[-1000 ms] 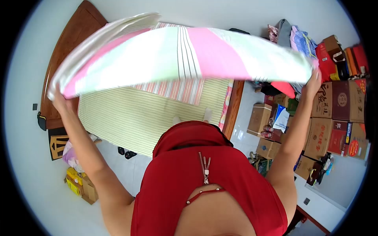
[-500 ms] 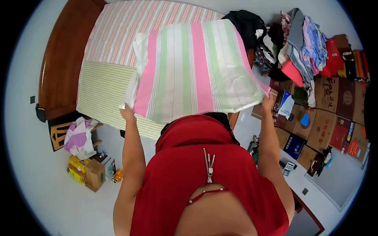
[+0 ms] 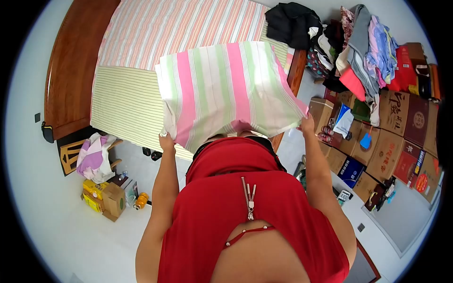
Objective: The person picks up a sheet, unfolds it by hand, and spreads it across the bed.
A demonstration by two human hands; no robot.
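Note:
A bed sheet with pink, green and white stripes is stretched between my two hands, sagging in the middle close to my body. My left hand is closed on its near left corner, where the cloth bunches up. At the near right corner, my right hand grips the edge. The far part of the cloth spreads over the bed, above a mat with thin green and cream stripes. Behind it lies a flat cover with pink, orange and white stripes. My fingertips are partly hidden by folds.
A wooden headboard stands at left. Right of the bed are a black garment, heaped clothes and stacked cardboard boxes. At lower left, a chair holds a purple and white cloth, near a small open carton.
Both hands have drawn inward, closer together. The sheet has slid toward me off the far part of the bed, uncovering more of the pink-striped cover and the mat.

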